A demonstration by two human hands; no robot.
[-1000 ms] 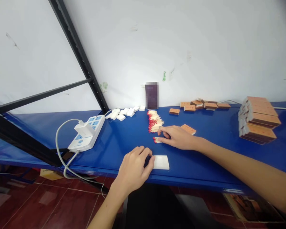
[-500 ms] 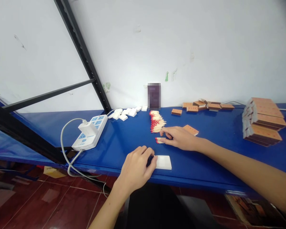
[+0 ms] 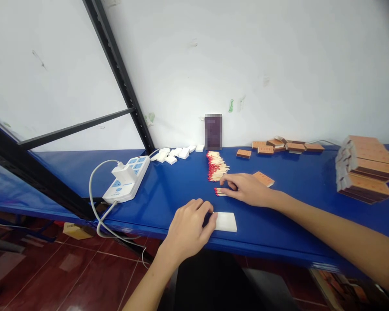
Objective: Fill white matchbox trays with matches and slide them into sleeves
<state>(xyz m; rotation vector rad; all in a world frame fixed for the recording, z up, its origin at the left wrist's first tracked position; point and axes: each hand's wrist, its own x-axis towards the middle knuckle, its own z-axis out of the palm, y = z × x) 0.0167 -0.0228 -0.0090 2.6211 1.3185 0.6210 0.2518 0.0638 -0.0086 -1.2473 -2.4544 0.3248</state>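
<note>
My left hand (image 3: 192,226) rests near the front edge of the table, its fingers curled and its thumb and forefinger closed on the left end of a white matchbox tray (image 3: 227,221). The tray lies flat; whether anything is in it I cannot make out. Farther back, my right hand (image 3: 248,189) is bent over a small bunch of red-tipped matches (image 3: 218,191), thumb against them and fingers curled in, hiding their plain ends. Just beyond it spreads a larger heap of matches (image 3: 217,167), red heads mostly to the left.
Several white trays (image 3: 171,159) lie back left by a power strip (image 3: 127,179) with a plug and cable. Orange matchboxes (image 3: 266,149) lie along the wall; an orange sleeve (image 3: 264,178) is behind my right hand. Stacked matchboxes (image 3: 366,168) stand right. A pixelated dark object (image 3: 213,131) stands against the wall.
The whole view has shifted slightly, so everything appears a little farther right. Both hands keep nearly the same pose at the tray and the small bunch of matches.
</note>
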